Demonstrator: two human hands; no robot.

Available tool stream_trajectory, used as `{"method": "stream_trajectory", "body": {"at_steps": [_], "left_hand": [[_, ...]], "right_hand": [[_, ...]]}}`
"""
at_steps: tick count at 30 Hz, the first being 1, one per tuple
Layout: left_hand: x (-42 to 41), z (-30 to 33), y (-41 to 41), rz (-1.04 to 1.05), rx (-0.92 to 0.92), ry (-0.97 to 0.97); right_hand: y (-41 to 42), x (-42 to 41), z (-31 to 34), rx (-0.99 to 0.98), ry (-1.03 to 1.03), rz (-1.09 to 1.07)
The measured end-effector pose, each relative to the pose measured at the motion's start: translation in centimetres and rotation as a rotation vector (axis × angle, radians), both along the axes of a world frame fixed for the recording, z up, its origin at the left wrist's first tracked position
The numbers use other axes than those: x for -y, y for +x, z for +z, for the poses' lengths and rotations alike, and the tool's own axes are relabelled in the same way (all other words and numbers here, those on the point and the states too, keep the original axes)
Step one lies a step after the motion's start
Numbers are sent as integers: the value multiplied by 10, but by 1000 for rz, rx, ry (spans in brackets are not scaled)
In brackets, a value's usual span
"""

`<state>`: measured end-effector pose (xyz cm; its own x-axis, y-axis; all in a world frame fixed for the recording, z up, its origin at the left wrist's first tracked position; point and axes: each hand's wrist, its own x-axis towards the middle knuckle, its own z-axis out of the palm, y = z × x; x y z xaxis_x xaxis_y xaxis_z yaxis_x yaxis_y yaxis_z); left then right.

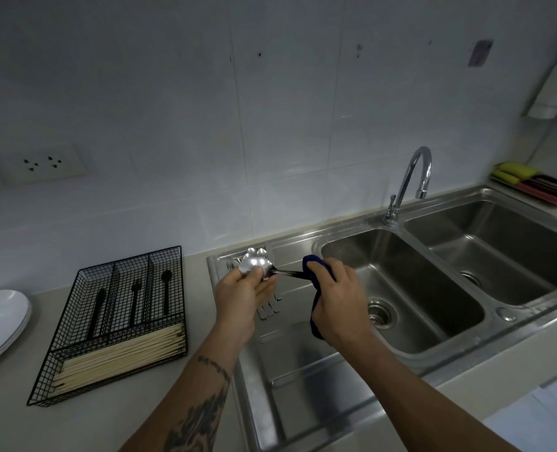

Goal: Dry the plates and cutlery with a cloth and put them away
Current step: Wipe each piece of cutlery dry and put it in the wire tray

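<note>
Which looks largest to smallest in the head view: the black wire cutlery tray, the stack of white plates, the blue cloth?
1. Black wire cutlery tray
2. Stack of white plates, partly cut off by the frame, so unsure
3. Blue cloth, mostly hidden in the right hand

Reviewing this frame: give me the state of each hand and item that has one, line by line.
left hand: holds the spoon by its bowl
right hand: grips the blue cloth around the handle
spoon: held above the drainboard, being wiped
blue cloth: bunched in hand
cutlery tray: holds black utensils, chopsticks
plates: stacked
faucet: no water visible
</note>
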<state>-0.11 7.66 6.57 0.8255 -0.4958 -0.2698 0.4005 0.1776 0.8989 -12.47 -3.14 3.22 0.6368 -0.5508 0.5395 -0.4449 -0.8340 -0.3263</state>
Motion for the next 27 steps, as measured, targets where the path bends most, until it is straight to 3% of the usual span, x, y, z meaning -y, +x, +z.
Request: {"method": "stream_trajectory", "body": {"at_steps": [4, 8, 13, 18, 27], "left_hand": [[4, 1, -9, 29, -148, -28], [3, 4, -5, 114, -273, -21], [-6, -7, 2, 152, -301, 5], [-4, -1, -2, 112, -279, 36], [-23, -11, 14, 165, -318, -28]], "right_hand": [[6, -16, -1, 22, -97, 182], [6, -14, -15, -81, -151, 253], [-4, -9, -21, -136, -101, 192], [4, -17, -11, -129, -135, 312], [-2, -8, -20, -117, 55, 224]]}}
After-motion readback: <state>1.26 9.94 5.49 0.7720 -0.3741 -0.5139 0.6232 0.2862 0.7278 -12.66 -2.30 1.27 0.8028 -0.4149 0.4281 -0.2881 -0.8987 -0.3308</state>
